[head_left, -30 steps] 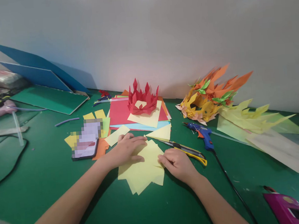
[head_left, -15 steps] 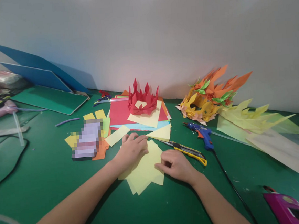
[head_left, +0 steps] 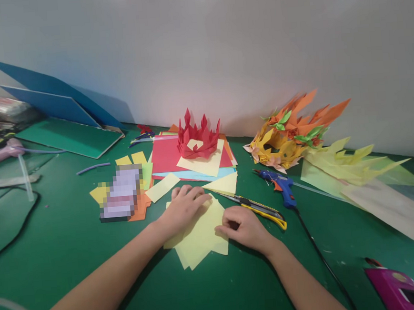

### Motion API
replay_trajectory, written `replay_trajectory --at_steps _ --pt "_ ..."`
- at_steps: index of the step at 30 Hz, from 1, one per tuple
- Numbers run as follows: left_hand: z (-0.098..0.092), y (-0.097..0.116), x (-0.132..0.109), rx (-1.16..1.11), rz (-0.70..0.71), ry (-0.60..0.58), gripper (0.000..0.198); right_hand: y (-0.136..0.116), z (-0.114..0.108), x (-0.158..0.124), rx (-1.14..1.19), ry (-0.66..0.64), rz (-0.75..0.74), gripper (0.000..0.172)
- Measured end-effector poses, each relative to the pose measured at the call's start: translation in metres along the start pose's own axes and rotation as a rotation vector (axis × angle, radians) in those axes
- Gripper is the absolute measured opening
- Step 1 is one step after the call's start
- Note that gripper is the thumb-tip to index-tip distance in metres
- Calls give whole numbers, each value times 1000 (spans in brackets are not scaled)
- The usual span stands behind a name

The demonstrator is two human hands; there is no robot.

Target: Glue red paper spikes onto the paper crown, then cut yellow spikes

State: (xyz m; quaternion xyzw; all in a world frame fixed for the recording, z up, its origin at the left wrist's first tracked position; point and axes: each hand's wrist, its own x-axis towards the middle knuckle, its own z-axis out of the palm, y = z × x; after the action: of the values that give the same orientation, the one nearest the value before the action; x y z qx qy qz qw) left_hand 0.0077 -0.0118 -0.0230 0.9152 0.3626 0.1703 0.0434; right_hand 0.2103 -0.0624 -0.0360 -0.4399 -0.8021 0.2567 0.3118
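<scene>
Several pale yellow paper sheets (head_left: 198,244) lie fanned in an uneven stack on the green table. My left hand (head_left: 188,209) rests flat across the upper left of the stack, its fingers stretched out and holding nothing. At the right edge of the sheets, my right hand (head_left: 246,228) is curled, with thumb and forefinger closed on the yellow paper; the other fingertips are hidden. A yellow utility knife (head_left: 263,211) lies just beyond my right hand. Past my fingertips are a folded yellow paper triangle (head_left: 225,184) and a pale yellow strip (head_left: 163,187).
A red paper crown (head_left: 199,143) stands on coloured sheets at the back. Orange and yellow paper crowns (head_left: 281,149) sit to the right, near a blue glue gun (head_left: 284,187) with a black cord. A phone-like blurred object (head_left: 122,192) lies left. Far left is a pink glue gun (head_left: 1,154).
My left hand has shifted slightly, with its fingers now reaching a little farther right over the yellow stack. The right hand has barely moved.
</scene>
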Motion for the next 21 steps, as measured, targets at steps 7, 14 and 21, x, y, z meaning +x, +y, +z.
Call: replay_trajectory --at_steps 7,14,21 --pt "-7 4 -2 -79 -76 133 14 -8 3 6 96 70 176 8" --pt "-8 9 -2 -139 -108 248 13 -12 7 9 105 251 178 10" --pt "-8 11 -3 -32 -179 471 15 -10 9 9 67 370 101 22"
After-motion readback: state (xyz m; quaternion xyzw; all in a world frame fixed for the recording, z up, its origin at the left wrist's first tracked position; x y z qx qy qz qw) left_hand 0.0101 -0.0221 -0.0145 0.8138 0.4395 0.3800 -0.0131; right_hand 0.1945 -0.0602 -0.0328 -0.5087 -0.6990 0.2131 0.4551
